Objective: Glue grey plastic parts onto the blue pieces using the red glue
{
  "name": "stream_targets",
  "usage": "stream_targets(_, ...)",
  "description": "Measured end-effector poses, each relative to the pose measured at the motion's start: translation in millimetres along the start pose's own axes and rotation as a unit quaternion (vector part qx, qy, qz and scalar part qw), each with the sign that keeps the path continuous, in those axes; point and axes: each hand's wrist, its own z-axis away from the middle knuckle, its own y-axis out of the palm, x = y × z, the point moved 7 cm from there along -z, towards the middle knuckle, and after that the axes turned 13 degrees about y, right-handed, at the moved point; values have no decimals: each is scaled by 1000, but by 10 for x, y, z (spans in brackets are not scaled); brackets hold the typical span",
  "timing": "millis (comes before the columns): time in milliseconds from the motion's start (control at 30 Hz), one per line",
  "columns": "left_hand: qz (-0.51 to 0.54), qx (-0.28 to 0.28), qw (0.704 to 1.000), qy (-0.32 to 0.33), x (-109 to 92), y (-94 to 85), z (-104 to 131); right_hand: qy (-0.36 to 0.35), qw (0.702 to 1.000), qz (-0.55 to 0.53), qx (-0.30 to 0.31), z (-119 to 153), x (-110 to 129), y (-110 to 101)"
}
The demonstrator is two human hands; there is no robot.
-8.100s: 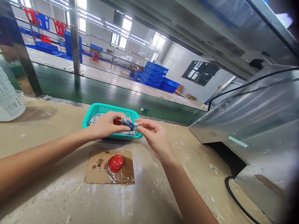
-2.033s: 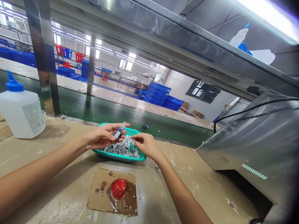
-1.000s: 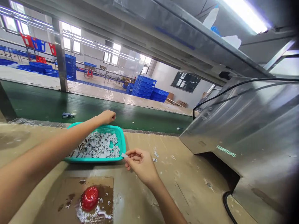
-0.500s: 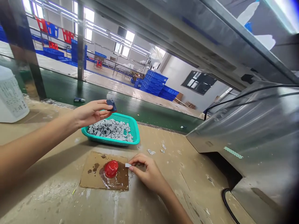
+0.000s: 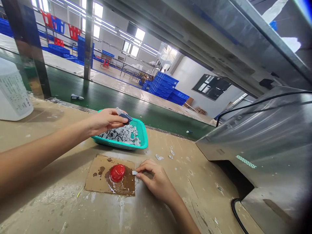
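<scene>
Above the teal basket (image 5: 143,133), my left hand (image 5: 107,121) grips a dark blue plastic part (image 5: 126,116) with a pale, translucent end. Many small grey plastic pieces (image 5: 122,135) fill the basket. Between the thumb and fingers of my right hand (image 5: 152,178) is a small light grey plastic piece (image 5: 134,173), held low over the right edge of a cardboard sheet (image 5: 94,183). A wet, glossy red dome (image 5: 117,173) sits on that cardboard, with dark damp patches around it.
Several loose grey pieces (image 5: 159,157) lie right of the basket. A white plastic jug (image 5: 14,91) stands at the left. Behind the table runs a green conveyor belt (image 5: 102,97) carrying a blue-and-white part (image 5: 77,97). A metal housing (image 5: 268,139) and black cable (image 5: 235,211) bound the right.
My left hand has moved right and slightly down with the blue part, which is now turned so its pale end shows. The right hand stays nearly still. The view has shifted slightly.
</scene>
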Motion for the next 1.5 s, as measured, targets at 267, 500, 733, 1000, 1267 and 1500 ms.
stream_targets(267, -198, 105, 974, 28, -20, 241, 131, -2, 997, -70, -12, 18, 154, -127)
stream_targets(500, -232, 138, 962, 50, 79, 318, 161, -28, 999, -36, 5, 60, 256, -159)
stream_targets(733, -333, 185, 921, 80, 137, 441, 255, -31, 969, -227, -97, -124, 377, -491)
stream_targets(1000, -368, 193, 900, 134, 80, 517, 320, 1, 959, -273, -82, -304, 356, -382)
stream_targets(1267, -271, 103, 944, 159, 0, 530, 346, -114, 968, -94, -204, -170, 620, -340)
stream_targets(1500, 66, -63, 996, 20, 59, 343, 70, -104, 966, -149, -187, -481, 811, -335)
